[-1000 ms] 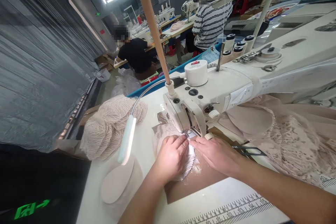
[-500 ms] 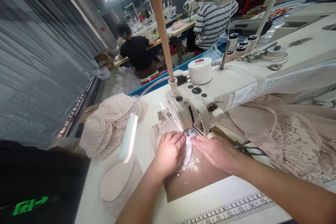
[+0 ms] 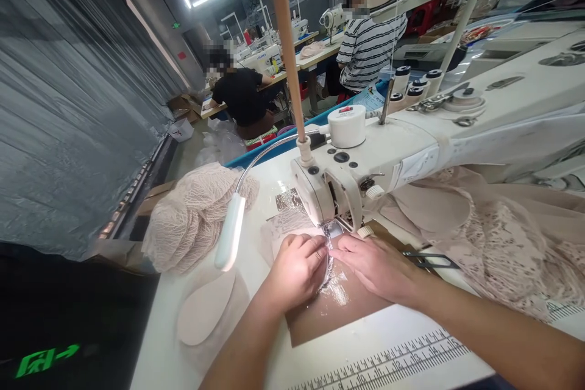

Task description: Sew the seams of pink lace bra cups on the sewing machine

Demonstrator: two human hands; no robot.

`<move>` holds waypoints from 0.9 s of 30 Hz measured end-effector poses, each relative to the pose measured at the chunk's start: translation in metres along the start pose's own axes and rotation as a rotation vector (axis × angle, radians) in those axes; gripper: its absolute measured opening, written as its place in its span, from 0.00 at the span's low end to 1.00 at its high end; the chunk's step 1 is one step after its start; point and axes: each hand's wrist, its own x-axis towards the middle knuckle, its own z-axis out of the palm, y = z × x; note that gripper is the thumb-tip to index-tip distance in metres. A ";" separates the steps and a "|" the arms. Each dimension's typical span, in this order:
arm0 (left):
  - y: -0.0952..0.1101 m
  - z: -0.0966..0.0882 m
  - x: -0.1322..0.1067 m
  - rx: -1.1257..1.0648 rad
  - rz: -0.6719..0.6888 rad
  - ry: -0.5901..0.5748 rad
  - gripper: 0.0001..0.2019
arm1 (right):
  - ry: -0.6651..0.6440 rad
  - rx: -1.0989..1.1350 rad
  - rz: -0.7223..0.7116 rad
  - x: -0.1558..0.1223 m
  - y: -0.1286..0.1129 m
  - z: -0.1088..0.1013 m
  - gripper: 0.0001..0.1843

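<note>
A pale pink lace fabric piece point(image 3: 287, 226) lies under the needle end of a white sewing machine point(image 3: 315, 192). My left hand point(image 3: 296, 269) rests over it, its bent fingertips gripping the cloth just in front of the presser foot. Across the lit, lacy edge, my right hand point(image 3: 375, 263) has its fingers pressed together, thumb and fingertips at that edge. Both hands lie over a brown plate point(image 3: 320, 323) with shiny tape on it. My fingers hide much of the fabric.
Left stands a pile of lace cups point(image 3: 196, 210), with smooth beige pads point(image 3: 205, 311) nearer me. A gooseneck lamp point(image 3: 231, 231) hangs between. Right lie lace garments point(image 3: 493, 231) and a dark metal tool point(image 3: 432, 260). A printed ruler point(image 3: 388, 356) runs along the front. Two people sit beyond.
The fabric has shifted slightly under the machine, and its edge by my fingers now looks darker and more ruffled. My left fingers are more bent. The whole view has moved a little.
</note>
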 end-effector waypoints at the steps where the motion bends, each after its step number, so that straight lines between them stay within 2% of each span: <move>1: -0.001 0.000 0.000 -0.005 0.021 -0.008 0.14 | 0.000 -0.003 0.005 0.000 0.000 0.001 0.15; 4: -0.002 -0.001 -0.001 -0.013 0.063 -0.032 0.14 | -0.004 -0.016 0.017 0.000 0.001 0.003 0.16; 14: 0.002 -0.003 0.001 -0.097 0.020 -0.020 0.15 | -0.039 0.083 -0.032 -0.001 0.001 -0.006 0.17; 18: 0.006 -0.002 0.001 -0.071 -0.008 -0.043 0.15 | 0.004 0.145 0.049 0.003 0.001 -0.004 0.18; 21: 0.008 -0.002 0.000 -0.061 -0.023 -0.042 0.14 | 0.002 0.063 0.101 0.005 0.000 0.001 0.18; 27: 0.008 -0.004 0.002 -0.092 -0.027 -0.033 0.15 | 0.010 -0.062 0.073 0.004 -0.001 0.006 0.19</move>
